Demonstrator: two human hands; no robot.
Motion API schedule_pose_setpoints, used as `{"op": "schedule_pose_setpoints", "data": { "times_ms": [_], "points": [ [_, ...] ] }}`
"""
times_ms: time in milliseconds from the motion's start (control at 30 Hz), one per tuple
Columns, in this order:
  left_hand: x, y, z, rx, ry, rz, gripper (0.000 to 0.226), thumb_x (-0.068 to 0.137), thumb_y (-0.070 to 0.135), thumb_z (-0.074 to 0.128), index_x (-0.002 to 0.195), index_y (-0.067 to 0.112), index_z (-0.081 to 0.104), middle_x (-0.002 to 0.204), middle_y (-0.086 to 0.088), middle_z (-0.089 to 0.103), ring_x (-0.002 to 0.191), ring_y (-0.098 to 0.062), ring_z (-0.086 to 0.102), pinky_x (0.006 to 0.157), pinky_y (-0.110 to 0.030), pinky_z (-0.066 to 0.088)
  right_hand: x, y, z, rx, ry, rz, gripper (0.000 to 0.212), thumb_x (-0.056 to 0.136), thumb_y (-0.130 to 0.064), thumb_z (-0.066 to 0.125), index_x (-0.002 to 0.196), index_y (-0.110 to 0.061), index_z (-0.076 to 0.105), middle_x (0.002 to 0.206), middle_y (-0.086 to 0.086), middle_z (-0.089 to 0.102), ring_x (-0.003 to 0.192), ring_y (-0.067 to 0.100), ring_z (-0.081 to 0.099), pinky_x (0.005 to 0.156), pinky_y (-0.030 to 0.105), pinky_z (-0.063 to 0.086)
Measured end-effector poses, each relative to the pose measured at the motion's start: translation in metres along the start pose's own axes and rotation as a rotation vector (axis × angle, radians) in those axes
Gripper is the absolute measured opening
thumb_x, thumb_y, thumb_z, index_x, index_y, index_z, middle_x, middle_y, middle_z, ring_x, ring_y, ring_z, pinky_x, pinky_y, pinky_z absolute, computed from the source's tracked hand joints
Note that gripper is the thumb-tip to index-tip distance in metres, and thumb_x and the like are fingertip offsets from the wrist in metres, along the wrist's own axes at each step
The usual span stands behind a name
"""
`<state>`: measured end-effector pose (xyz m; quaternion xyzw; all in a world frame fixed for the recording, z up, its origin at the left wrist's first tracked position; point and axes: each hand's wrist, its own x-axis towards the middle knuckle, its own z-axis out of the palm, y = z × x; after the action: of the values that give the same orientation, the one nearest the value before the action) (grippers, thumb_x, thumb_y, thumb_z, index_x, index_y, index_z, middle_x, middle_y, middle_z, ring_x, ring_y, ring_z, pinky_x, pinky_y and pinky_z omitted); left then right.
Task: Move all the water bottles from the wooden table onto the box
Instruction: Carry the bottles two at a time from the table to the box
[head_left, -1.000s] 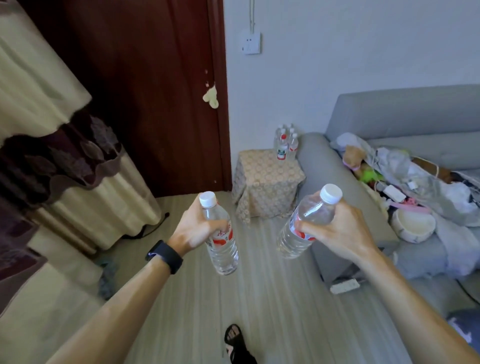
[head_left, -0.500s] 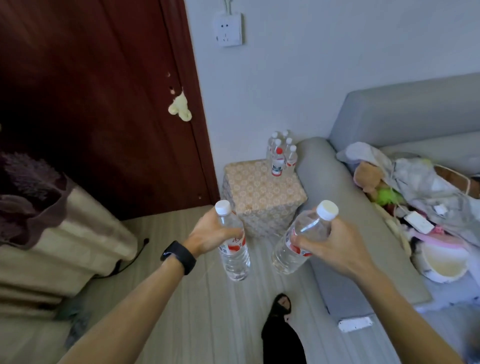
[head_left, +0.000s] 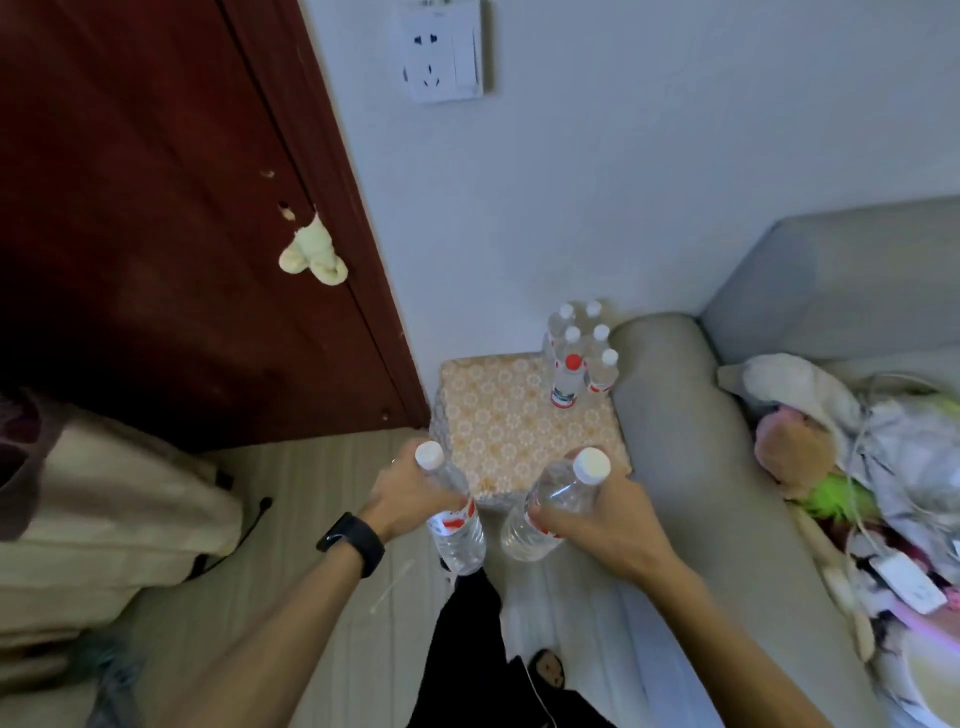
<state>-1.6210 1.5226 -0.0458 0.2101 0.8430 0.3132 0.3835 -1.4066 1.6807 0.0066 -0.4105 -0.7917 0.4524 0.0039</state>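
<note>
1. The left hand (head_left: 410, 493) grips one bottle (head_left: 457, 525), the right hand (head_left: 602, 519) a second bottle (head_left: 550, 509), both just short of the box (head_left: 498, 415).
2. A hasty set-down could topple the standing bottles (head_left: 576, 358) on the box's far corner.

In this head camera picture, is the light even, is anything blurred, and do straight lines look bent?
Head view: light is uneven, the door dark and the wall bright. Head view: the door frame leans steeply, a wide-angle effect. Head view: the left bottle and right bottle are fairly sharp, the bottles on the box softer, the lower corners smeared.
</note>
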Motion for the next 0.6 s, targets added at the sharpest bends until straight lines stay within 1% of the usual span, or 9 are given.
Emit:
{"op": "schedule_pose_setpoints", "data": {
  "times_ms": [67,133,233,267,333,367,400,533,600],
  "points": [
    [0.039,-0.003,0.001,0.013,-0.054,0.021,0.066,0.064,0.029,0.089,0.114,0.027,0.045,0.095,0.007,0.061,0.087,-0.015,0.061,0.065,-0.024,0.048,0.034,0.001,0.007,0.017,-0.014,0.009,0.050,0.064,-0.058,0.079,0.102,-0.029,0.065,0.095,-0.019,0.072,0.087,-0.002,0.068,0.079,0.035,0.060],
    [0.072,-0.003,0.002,0.007,-0.122,0.014,0.065,0.071,0.020,0.087,0.115,0.022,0.040,0.092,0.004,0.057,0.081,-0.014,0.056,0.058,-0.015,0.043,0.060,-0.001,0.013,0.036,0.016,0.066,0.051,0.065,-0.058,0.081,0.103,-0.026,0.066,0.094,-0.018,0.073,0.086,-0.002,0.069,0.079,0.036,0.060],
    [0.114,-0.003,0.003,0.018,-0.162,0.005,0.053,0.072,0.014,0.083,0.108,0.016,0.044,0.087,0.000,0.052,0.071,-0.012,0.048,0.052,-0.011,0.040,0.093,-0.003,0.017,-0.003,0.028,0.175,0.058,0.062,-0.061,0.083,0.103,-0.026,0.061,0.088,-0.017,0.073,0.082,0.000,0.069,0.077,0.036,0.059],
    [0.128,-0.002,0.005,0.020,-0.172,0.015,0.051,0.070,0.019,0.084,0.102,0.020,0.045,0.085,0.001,0.052,0.071,-0.014,0.050,0.054,-0.014,0.041,0.105,-0.004,0.019,-0.053,0.013,0.207,0.062,0.059,-0.067,0.078,0.102,-0.027,0.059,0.084,-0.016,0.072,0.080,0.003,0.069,0.076,0.036,0.059],
    [0.159,-0.010,0.012,0.074,-0.190,0.024,0.050,0.062,0.041,0.081,0.090,0.036,0.041,0.082,0.004,0.054,0.073,-0.021,0.055,0.062,-0.034,0.050,0.129,-0.004,0.023,-0.175,-0.035,0.251,0.069,0.055,-0.079,0.067,0.102,-0.030,0.055,0.081,-0.014,0.070,0.078,0.011,0.069,0.073,0.035,0.058],
    [0.176,-0.019,0.017,0.111,-0.196,0.029,0.050,0.060,0.048,0.078,0.089,0.038,0.039,0.082,0.005,0.056,0.074,-0.023,0.058,0.065,-0.043,0.052,0.143,-0.002,0.026,-0.214,-0.040,0.264,0.069,0.056,-0.081,0.065,0.102,-0.031,0.053,0.082,-0.014,0.069,0.079,0.014,0.068,0.072,0.035,0.058],
    [0.190,-0.026,0.024,0.147,-0.209,0.038,0.050,0.061,0.050,0.077,0.090,0.040,0.038,0.084,0.005,0.056,0.076,-0.023,0.059,0.066,-0.046,0.053,0.157,0.001,0.028,-0.242,-0.044,0.275,0.068,0.058,-0.082,0.065,0.103,-0.032,0.050,0.083,-0.015,0.069,0.079,0.016,0.068,0.071,0.036,0.057],
    [0.219,-0.010,0.033,0.248,-0.216,0.049,0.049,0.069,0.038,0.077,0.096,0.038,0.036,0.088,0.006,0.055,0.076,-0.024,0.057,0.068,-0.045,0.053,0.220,0.023,0.041,-0.302,-0.159,0.238,0.059,0.071,-0.068,0.073,0.103,-0.033,0.038,0.082,-0.014,0.063,0.070,0.014,0.059,0.058,0.034,0.049],
    [0.229,-0.006,0.041,0.273,-0.208,0.047,0.050,0.072,0.032,0.077,0.104,0.035,0.039,0.092,0.005,0.056,0.078,-0.025,0.057,0.067,-0.042,0.051,0.244,0.034,0.050,-0.286,-0.216,0.189,0.054,0.075,-0.059,0.076,0.103,-0.031,0.039,0.082,-0.010,0.062,0.070,0.013,0.060,0.061,0.038,0.052]
  ]
}}
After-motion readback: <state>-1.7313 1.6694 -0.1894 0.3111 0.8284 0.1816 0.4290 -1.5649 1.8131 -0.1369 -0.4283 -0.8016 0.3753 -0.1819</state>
